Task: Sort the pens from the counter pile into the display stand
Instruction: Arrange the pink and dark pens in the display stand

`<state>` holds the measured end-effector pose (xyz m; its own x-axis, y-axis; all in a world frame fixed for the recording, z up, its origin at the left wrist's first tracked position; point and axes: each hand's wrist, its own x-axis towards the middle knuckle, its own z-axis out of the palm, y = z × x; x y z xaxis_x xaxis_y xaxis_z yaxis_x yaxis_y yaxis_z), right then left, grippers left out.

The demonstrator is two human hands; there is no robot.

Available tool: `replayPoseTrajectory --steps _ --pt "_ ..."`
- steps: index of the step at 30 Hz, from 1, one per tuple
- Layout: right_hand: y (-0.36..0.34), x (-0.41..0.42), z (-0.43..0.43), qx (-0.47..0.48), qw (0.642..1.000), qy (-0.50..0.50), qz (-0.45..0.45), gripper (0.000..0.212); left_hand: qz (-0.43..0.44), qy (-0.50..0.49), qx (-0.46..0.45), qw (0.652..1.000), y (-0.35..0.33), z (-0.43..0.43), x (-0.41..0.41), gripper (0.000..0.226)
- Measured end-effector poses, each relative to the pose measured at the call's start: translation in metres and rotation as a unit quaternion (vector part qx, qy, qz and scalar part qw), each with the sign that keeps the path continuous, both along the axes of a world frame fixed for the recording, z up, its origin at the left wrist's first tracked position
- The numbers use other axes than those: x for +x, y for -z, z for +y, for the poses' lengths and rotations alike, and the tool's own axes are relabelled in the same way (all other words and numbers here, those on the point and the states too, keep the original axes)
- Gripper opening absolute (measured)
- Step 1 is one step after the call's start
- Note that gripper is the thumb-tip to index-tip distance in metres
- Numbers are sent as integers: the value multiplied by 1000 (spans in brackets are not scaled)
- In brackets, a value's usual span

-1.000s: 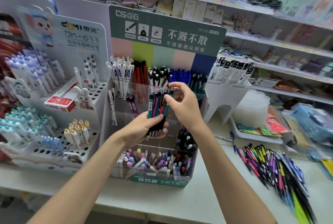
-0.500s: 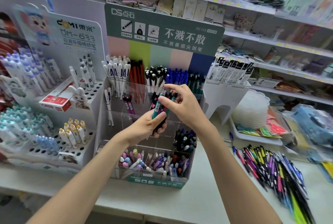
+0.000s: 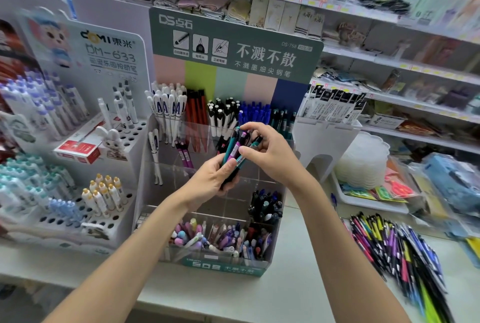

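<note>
At four o'clock the pen pile (image 3: 397,252) is blurred and cut by the bottom edge. The held pens (image 3: 235,148) end hidden in the left hand (image 3: 207,182).

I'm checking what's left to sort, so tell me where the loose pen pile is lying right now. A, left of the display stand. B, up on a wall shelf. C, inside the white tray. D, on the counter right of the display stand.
D: the pen pile lies spread on the counter, to the right of the display stand.
</note>
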<state>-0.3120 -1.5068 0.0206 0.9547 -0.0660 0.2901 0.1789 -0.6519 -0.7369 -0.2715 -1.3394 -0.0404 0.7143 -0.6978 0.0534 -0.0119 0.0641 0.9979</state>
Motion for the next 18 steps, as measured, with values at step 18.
replayPoseTrajectory --steps 18 --pt "-4 2 -11 -15 1000 1 -14 37 3 41 16 999 -8 -7 8 39"
